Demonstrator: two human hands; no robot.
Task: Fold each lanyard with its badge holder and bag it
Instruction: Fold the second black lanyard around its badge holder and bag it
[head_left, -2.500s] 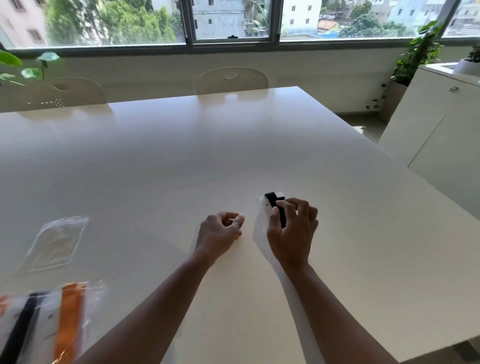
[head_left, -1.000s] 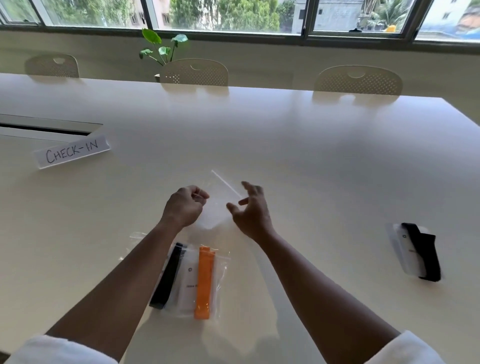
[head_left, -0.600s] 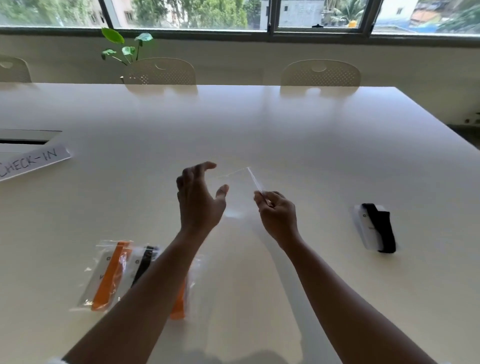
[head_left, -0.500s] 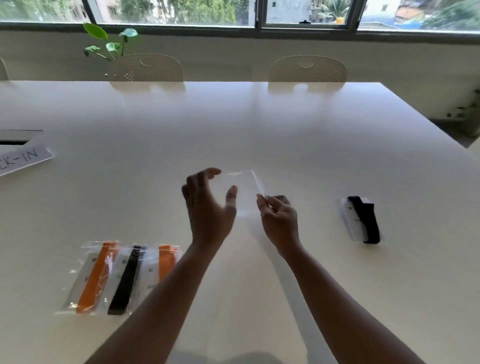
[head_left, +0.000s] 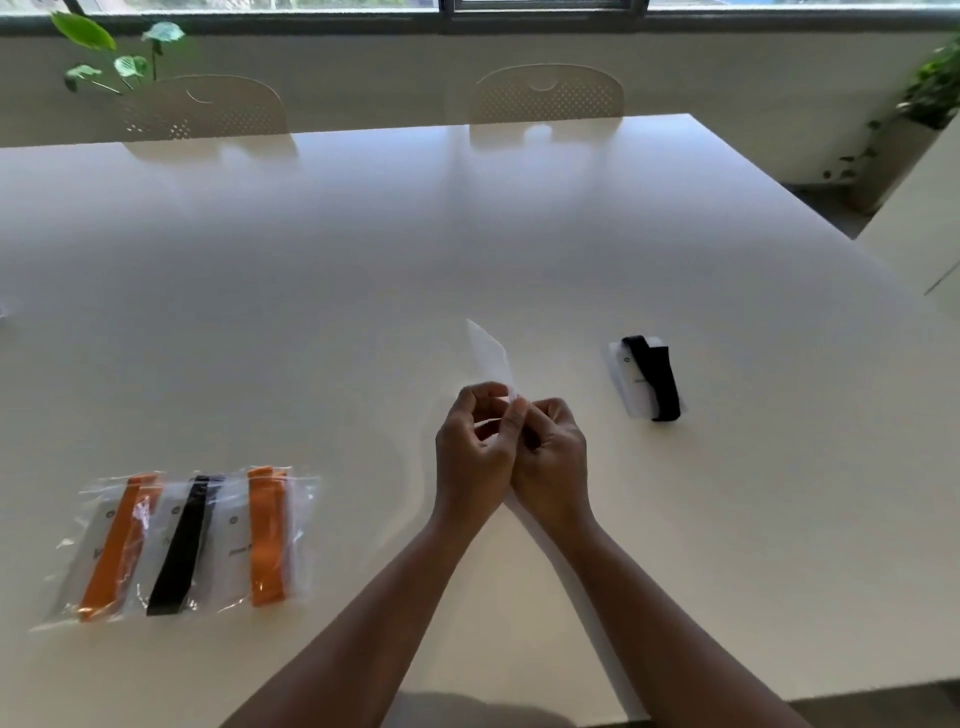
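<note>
On the white table (head_left: 363, 260), both hands — left (head_left: 475, 452), right (head_left: 553, 454) — pinch one clear bag (head_left: 491, 353).

Daylight comes from the far window (head_left: 519, 5) and gives soft glare on the white table (head_left: 467, 218). Edges bend from the wide lens, and the picture is slightly soft.

White table (head_left: 363, 249), two perforated chairs (head_left: 548, 98) behind it, leafy plant (head_left: 117, 49) (far left), window sill beyond
</note>
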